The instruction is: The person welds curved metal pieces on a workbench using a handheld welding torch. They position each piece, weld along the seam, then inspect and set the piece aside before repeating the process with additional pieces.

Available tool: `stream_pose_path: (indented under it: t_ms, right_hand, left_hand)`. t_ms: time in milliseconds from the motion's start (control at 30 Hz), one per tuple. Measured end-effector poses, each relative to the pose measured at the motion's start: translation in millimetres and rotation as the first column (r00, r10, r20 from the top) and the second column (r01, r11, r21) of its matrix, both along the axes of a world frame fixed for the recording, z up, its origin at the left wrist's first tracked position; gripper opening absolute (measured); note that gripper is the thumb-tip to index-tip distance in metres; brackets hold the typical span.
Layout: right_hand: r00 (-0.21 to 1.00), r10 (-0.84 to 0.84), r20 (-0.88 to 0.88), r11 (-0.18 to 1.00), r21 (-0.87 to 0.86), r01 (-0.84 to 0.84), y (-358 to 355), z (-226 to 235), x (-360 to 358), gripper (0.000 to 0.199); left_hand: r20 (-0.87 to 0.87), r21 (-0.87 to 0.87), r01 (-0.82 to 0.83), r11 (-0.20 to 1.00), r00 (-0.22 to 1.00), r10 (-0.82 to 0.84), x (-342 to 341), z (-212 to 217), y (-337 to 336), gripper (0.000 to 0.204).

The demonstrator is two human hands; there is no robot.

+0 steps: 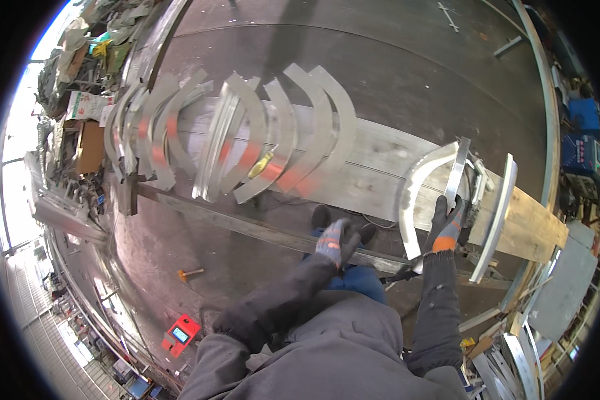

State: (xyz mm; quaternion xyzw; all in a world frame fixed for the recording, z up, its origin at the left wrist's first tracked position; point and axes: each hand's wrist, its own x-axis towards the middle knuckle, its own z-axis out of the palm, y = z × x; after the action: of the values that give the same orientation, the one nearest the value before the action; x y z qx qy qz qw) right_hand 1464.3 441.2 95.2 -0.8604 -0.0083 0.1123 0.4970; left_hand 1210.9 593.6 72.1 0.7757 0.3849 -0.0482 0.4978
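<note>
Right hand (447,223) grips a flat strip (456,175) standing against the curved piece (417,200) at the plank's (533,223) right end. Left hand (338,241) loose, holding nothing. About a dozen finished-looking arcs (247,143) lie stacked left; this one looks unfinished.

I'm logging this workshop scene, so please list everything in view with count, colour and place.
Curved metal strips: about a dozen, silver with orange reflections, fanned along the plank.
Long plank: one, pale wood, running left to right.
Curved strip: one, silver, by the right hand.
Hammer: one, orange-headed, floor.
Red device: one, lower left floor.
Blue machines: two, right edge.
Left hand: grey-orange glove, free.
Right hand: dark glove, on a metal piece.
</note>
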Motion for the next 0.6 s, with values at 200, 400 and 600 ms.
stream_pose_path:
  t_ms: [200,400,600]
  right_hand:
    - [0.987,0.161,0.017,0.877,-0.462,-0.135,2.6,-103.6,11.1,0.04]
    - [0.949,0.314,-0.038,0.909,-0.275,-0.312,34.5,-11.6,-4.8,0.033]
    - [0.835,0.214,0.506,0.813,0.382,-0.44,57.0,225.8,-70.1,0.024]
  left_hand:
    - [-0.185,0.576,0.098,0.811,0.983,0.012,29.4,-77.3,86.2,0.061]
    - [-0.36,0.644,0.262,0.719,0.933,-0.019,55.9,-110.9,107.6,0.07]
    - [-0.463,0.441,0.265,0.857,0.886,-0.035,78.3,-109.4,126.5,0.062]
